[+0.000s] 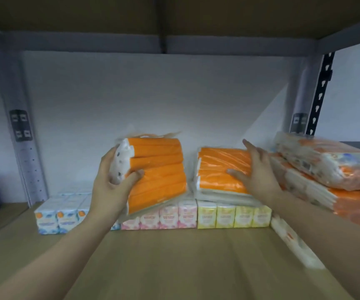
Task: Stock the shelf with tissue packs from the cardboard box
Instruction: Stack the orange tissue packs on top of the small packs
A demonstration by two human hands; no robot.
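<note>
**Two orange tissue packs at the back of the shelf**

The left hand [112,180], left of centre in the frame, grips an orange tissue pack [157,172] by its white end, thumb pressed on the front face and fingers curled round the back. The pack stands tilted, its lower edge resting on the row of small pink tissue boxes [168,215] in the middle of the frame.

The right hand [255,169], right of centre, lies flat with fingers spread on a second orange pack [222,169]; it presses rather than pinches. This pack lies on the row of small yellow tissue boxes [233,215], just beside the first pack, with a narrow gap between the two.

At the left end of the same row stand small blue tissue boxes [53,219], partly hidden by the left forearm. At the right edge of the frame a pile of larger orange-and-white packs [330,167] is stacked, the top one tilted, close to the right wrist.

All of this sits on the brown shelf board [185,263], whose front part in the lower frame is bare. A grey metal upright [23,131] stands at the left. The picture is somewhat blurred, so the print on the packs cannot be read.
</note>
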